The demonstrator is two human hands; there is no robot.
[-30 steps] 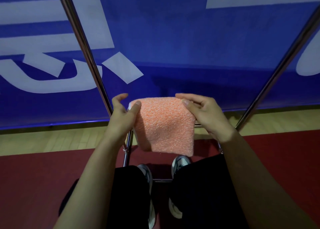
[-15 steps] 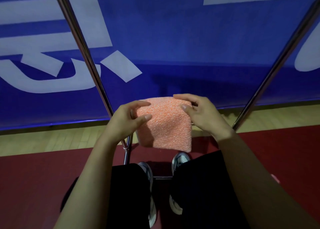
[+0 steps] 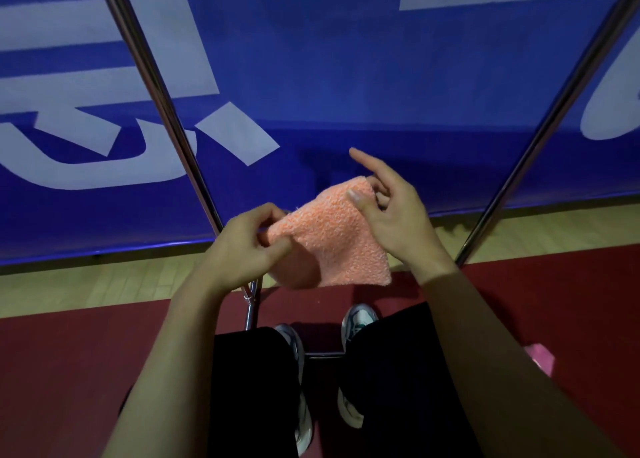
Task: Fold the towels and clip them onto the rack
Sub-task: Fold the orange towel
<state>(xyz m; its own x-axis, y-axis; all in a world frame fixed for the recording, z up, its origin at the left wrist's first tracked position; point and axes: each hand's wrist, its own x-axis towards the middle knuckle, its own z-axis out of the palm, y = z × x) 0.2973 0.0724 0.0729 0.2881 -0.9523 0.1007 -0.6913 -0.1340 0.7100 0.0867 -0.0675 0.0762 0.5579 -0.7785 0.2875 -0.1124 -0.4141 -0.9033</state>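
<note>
Two slanted rack poles fenced my working space: the left pole [image 3: 162,111] ran down just behind my left grip [image 3: 249,246], the right pole [image 3: 540,138] stood apart from my right grip [image 3: 394,215]. Between them the way lay open up to the blue banner [image 3: 346,69]. Below, my knees and the rack's low crossbar [image 3: 323,354] blocked any downward reach.

A fuzzy peach-orange terry towel [image 3: 329,239], folded into a small thick square, hangs tilted in mid-air, its upper right corner raised, between the two slanting shiny metal poles of the drying rack [image 3: 162,104], above its low crossbar.
</note>
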